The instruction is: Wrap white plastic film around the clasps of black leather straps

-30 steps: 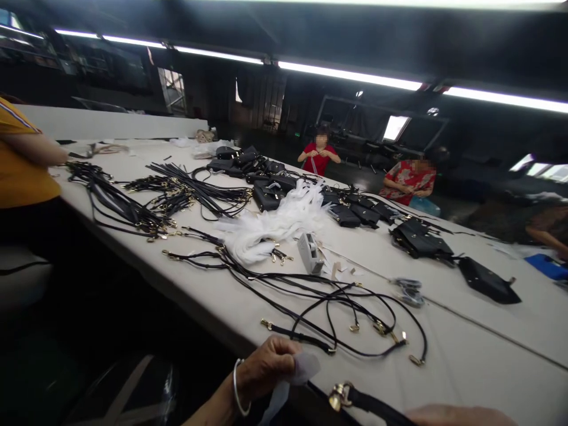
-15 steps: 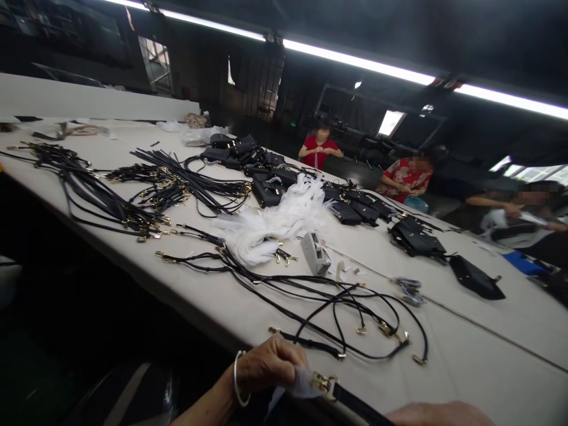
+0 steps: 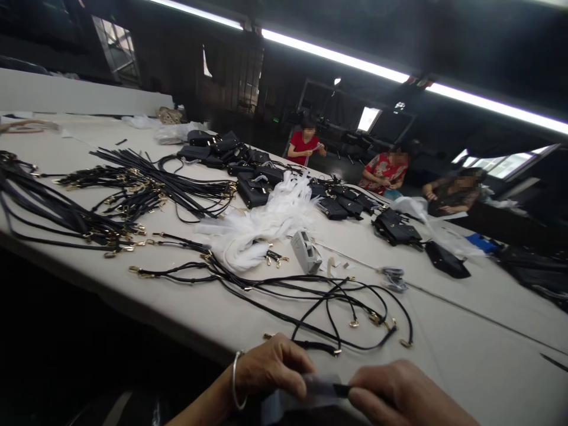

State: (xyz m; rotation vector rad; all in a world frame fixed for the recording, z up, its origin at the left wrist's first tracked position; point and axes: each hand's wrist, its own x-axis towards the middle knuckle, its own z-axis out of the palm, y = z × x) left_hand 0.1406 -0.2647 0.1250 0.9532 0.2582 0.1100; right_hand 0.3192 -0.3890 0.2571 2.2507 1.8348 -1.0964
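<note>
While both hands meet at the near edge of the table (image 3: 465, 355), the left hand (image 3: 275, 370) pinches a pale translucent wrap (image 3: 310, 387) closed between thumb and fingers. The right hand (image 3: 399, 393) grips the same piece, where a black strap (image 3: 341, 390) end shows between the two hands. Just beyond them lie loose black cords (image 3: 328, 302) with gold clasps, a white ribbon heap (image 3: 261, 228) and small black bags (image 3: 394, 228).

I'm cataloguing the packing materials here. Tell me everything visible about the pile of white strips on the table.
The pile of white tissue-like strips lies mid-table on the pale tabletop, a loose fan of thin, soft, translucent-looking strips, spread wide at the far end and bunched at the near end. Black straps with gold clasps run beside its near end; black bags sit behind it. No hand touches it.
</note>
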